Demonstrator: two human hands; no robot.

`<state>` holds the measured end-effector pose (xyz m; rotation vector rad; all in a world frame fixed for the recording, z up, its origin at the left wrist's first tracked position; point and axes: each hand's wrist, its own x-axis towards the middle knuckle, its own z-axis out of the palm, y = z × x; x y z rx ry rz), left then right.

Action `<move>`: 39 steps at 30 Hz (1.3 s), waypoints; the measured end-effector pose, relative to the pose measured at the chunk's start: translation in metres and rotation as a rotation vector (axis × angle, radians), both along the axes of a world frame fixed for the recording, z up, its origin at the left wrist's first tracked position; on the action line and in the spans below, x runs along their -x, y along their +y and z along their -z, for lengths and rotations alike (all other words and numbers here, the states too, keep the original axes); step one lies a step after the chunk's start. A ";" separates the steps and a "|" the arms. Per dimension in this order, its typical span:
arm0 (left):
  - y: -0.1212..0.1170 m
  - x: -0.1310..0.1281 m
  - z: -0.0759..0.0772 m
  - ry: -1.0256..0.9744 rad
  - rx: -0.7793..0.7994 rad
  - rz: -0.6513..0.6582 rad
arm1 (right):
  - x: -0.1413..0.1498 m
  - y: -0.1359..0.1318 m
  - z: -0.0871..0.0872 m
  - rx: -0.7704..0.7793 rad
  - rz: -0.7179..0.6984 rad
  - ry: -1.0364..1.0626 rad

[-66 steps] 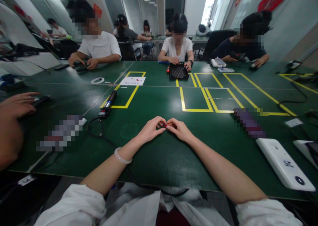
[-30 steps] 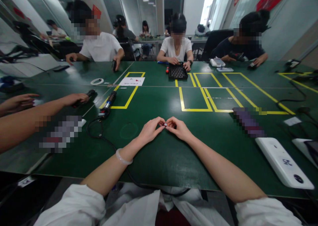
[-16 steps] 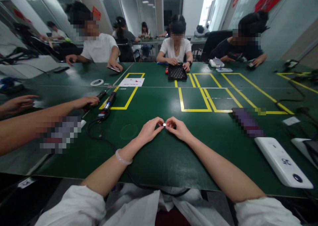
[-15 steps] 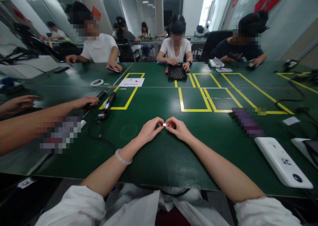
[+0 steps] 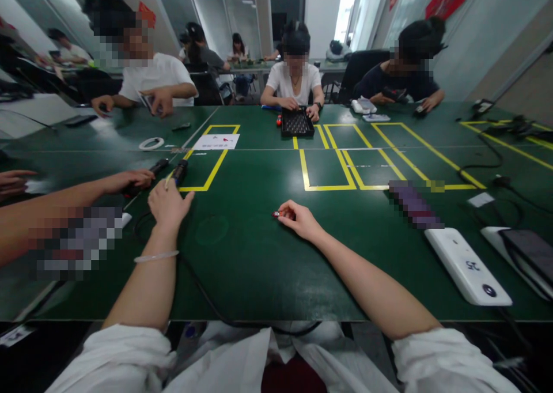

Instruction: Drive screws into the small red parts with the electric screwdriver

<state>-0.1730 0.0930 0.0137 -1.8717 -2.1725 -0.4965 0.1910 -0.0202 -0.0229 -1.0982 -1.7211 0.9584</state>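
We are viewing a green table (image 5: pixel 259 266) from the head camera; clock directions are being taken from the named hand, with 12 o'clock pointing to the far side.

Right hand: We are pinching a small red-and-white part (image 5: pixel 276 214) with the right hand (image 5: pixel 298 220). The part is projecting from the fingertips at 9 o'clock, above the table. Its finer details are staying too small to read.

Left hand: We are positioning the left hand (image 5: pixel 167 206) over a black tool (image 5: pixel 180 173), which is extending toward 1 o'clock. The thumb is standing apart from the fingers. The fingers are partly hiding the tool, so we are not able to tell whether the grip is closing on it. A pale bracelet (image 5: pixel 156 257) is encircling the wrist.

Surroundings: A printed sheet (image 5: pixel 216 142) is lying at 1 o'clock from the left hand, and a white ring (image 5: pixel 151 144) at 11 o'clock. A co-worker's hand (image 5: pixel 132 180) is resting at 10 o'clock. From the right hand, a black tray (image 5: pixel 298 133) is sitting at 12 o'clock, before a seated person (image 5: pixel 287 82), and a white device (image 5: pixel 469 266) is lying between 3 and 4 o'clock.
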 end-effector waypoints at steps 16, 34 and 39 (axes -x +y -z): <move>0.021 0.033 -0.010 -0.021 0.396 -0.233 | -0.001 0.000 0.000 0.009 -0.005 -0.002; 0.010 0.001 -0.009 0.024 0.327 0.034 | 0.000 0.001 0.001 0.010 -0.021 -0.018; -0.008 -0.045 -0.010 0.051 0.324 0.172 | 0.000 0.000 0.000 0.010 -0.017 -0.008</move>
